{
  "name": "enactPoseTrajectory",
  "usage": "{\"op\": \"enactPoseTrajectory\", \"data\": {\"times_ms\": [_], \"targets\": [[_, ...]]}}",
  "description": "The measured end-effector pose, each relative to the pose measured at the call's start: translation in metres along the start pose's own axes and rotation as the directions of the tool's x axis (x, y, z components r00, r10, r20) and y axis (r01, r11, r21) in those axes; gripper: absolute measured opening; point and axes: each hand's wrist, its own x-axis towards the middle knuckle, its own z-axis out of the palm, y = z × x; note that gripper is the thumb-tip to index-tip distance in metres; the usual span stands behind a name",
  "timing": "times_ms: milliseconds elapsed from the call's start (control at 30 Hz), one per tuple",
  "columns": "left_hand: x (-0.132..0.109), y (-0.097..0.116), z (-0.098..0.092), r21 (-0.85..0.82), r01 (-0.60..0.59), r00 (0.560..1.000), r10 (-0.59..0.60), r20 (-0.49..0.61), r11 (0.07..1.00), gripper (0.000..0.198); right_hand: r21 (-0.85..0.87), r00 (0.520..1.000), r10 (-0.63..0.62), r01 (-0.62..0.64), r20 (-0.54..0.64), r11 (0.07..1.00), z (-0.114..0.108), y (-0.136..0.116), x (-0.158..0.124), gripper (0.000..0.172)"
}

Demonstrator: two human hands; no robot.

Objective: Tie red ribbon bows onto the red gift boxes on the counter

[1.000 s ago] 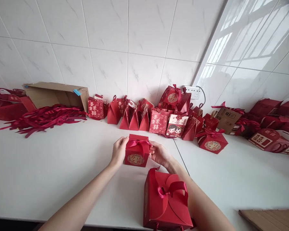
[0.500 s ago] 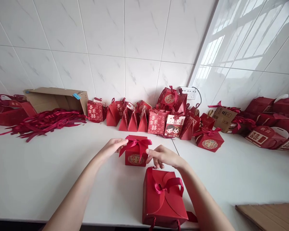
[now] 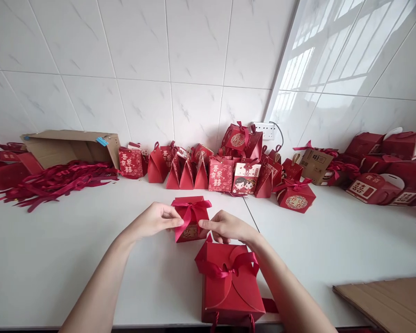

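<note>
A small red gift box [image 3: 204, 214] with a gold round emblem stands mid-table, a red ribbon bow [image 3: 191, 205] tied on top. My left hand [image 3: 155, 220] pinches the bow's left tail between thumb and fingers, at the box's front left. At the front right, my right hand [image 3: 226, 226] has its fingers closed at the bow's other tail, whose end they mostly cover. Nearer to me, just below my right hand, sits a larger red gift box [image 3: 234, 289] with overlapping curved flaps, a ribbon looped over its top and cord handles at its front.
Several red favour boxes [image 3: 221, 175] line the tiled wall. On the left, loose red ribbons [image 3: 60, 180] spill before an open cardboard box [image 3: 71, 136]. More red boxes [image 3: 374, 187] are piled at right, and flat cardboard [image 3: 388, 298] lies at the front right. A power strip [image 3: 263, 129] sits behind.
My left hand has shifted from the bow's upper left to its tail, drawing it down over the box front. My right fingers have closed in. The larger box's ribbon now reaches further left.
</note>
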Motion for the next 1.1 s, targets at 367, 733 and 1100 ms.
{"op": "enactPoseTrajectory", "data": {"times_ms": [367, 733, 1100], "targets": [[0.001, -0.016, -0.005, 0.211, 0.22, 0.965, -0.244, 0.095, 0.952, 0.027, 0.085, 0.998, -0.057, 0.056, 0.005, 0.995, -0.004, 0.01, 0.011, 0.035], [-0.019, 0.001, 0.025, 0.155, 0.009, 0.82, 0.082, -0.566, 0.988, 0.035, 0.046, 0.806, -0.21, 0.281, -0.553, 0.959, -0.035, 0.003, -0.071, 0.046], [-0.059, 0.03, 0.087, 0.355, -0.218, 0.966, 0.252, -0.051, 0.909, 0.021, -0.155, 0.848, -0.262, 0.214, -0.46, 0.964, 0.024, 0.036, -0.118, 0.026]]}}
